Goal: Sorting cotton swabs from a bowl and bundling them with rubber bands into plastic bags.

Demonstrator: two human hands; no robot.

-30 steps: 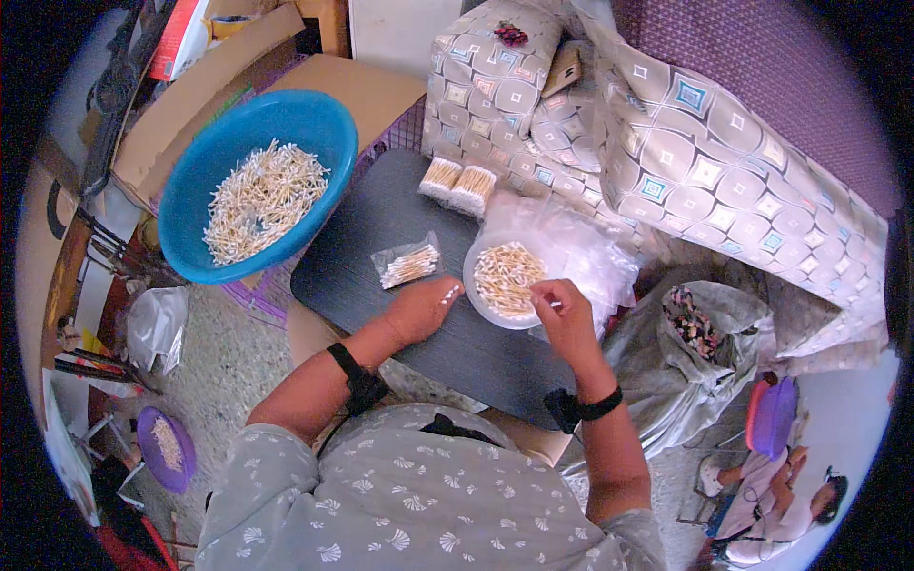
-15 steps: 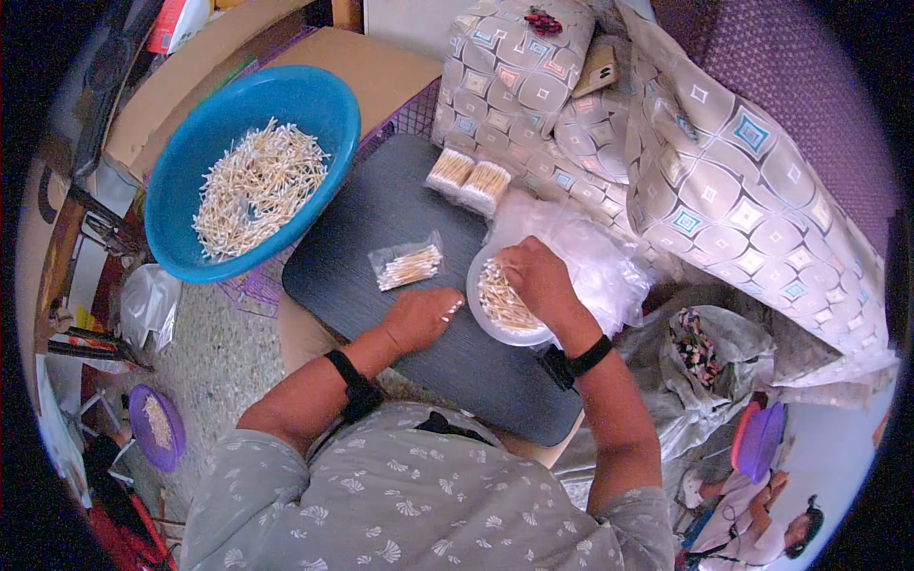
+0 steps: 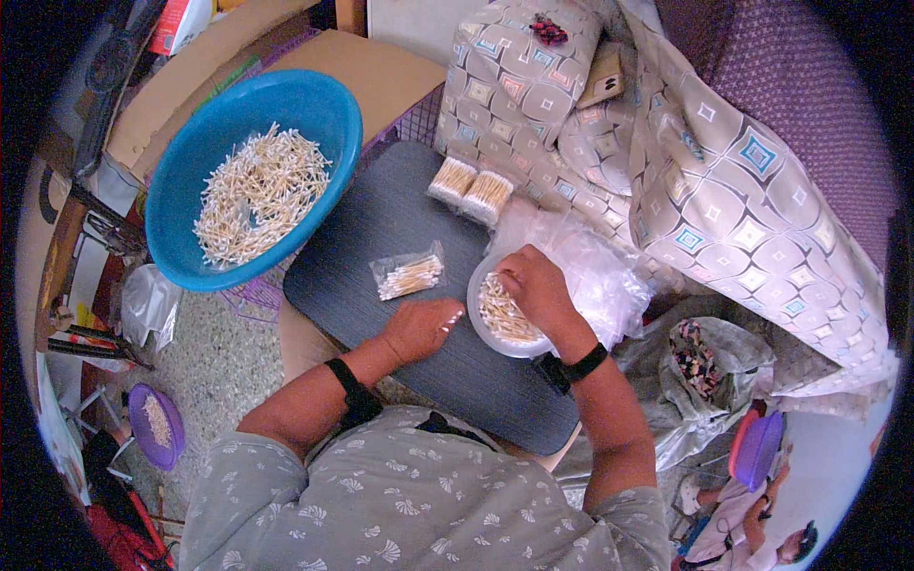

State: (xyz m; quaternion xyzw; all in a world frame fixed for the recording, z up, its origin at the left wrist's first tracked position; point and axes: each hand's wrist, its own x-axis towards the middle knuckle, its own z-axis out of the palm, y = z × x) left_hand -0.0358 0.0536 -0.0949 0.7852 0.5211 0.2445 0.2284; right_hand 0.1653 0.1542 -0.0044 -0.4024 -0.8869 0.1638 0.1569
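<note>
Near the frame's centre, the left hand is curled around cotton swabs. Just right of centre, the right hand dips into a white bowl, its grip unclear.

White-tipped cotton swabs lie jumbled in a whitish, apparently round bowl.

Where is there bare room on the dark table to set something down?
On the table, one patch lies between the blue basin, swab packs and small swab bag; another between the white bowl and the near edge. It's crowded at right, where the right hand is over the bowl beside clear plastic bags.
</note>
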